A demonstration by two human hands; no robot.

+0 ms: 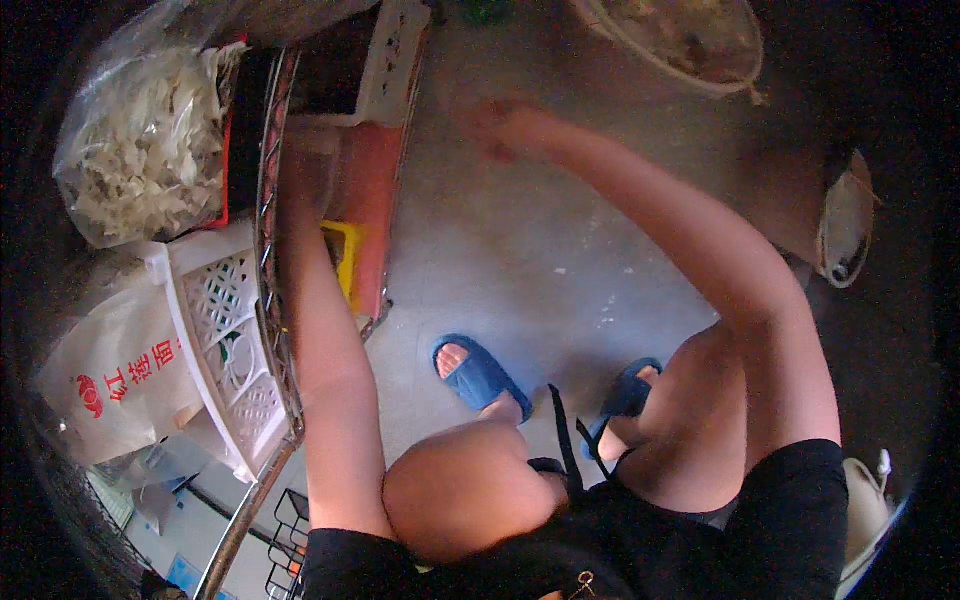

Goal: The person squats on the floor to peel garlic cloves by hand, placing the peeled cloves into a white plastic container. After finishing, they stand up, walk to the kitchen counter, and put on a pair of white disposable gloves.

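My left arm reaches along a metal-edged shelf. At its end my left hand is a dark blur beside a red surface on a lower level, and its fingers cannot be made out. A yellow plastic frame shows just right of that forearm. Out over the grey floor, my right hand is smeared by motion. Nothing distinct shows in it, though its fingers are too blurred to read.
On the shelf are a clear bag of pale dried flakes and a white plastic basket beside a bag with red printing. Rimmed sacks or containers stand at upper right and right. Blue slippers are on my feet.
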